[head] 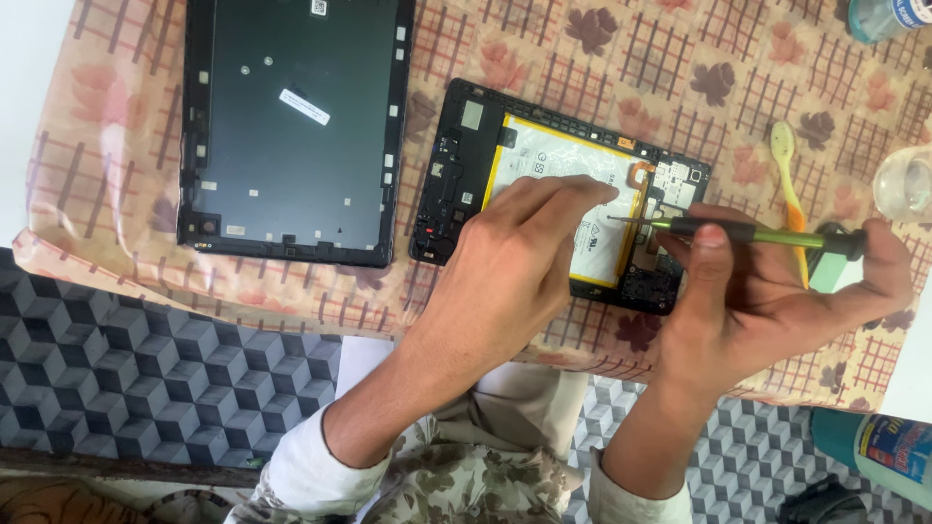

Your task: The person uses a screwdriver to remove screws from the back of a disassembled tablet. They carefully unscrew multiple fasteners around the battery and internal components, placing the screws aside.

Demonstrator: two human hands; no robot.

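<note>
The opened tablet point(466, 165) lies on the patterned tablecloth point(116, 155), its white battery point(544, 155) and circuit boards exposed, just right of the detached dark back cover point(291, 126). The left hand point(515, 262) rests on the battery, fingers pressed together and flat, gripping nothing, seemingly steadying the device. The right hand point(767, 291) is closed around a green-and-black screwdriver point(748, 233), held nearly level, its metal tip lying over the battery's right edge near the orange flex cable point(641, 175). By the look of it, the step in hand is work on a screw or connector beside the battery; the next move calls for seating the tip squarely and keeping it off the battery's soft skin. A yellow toothbrush point(788, 175) lies well apart to the right, near 1 clear glass point(908, 180).
</note>
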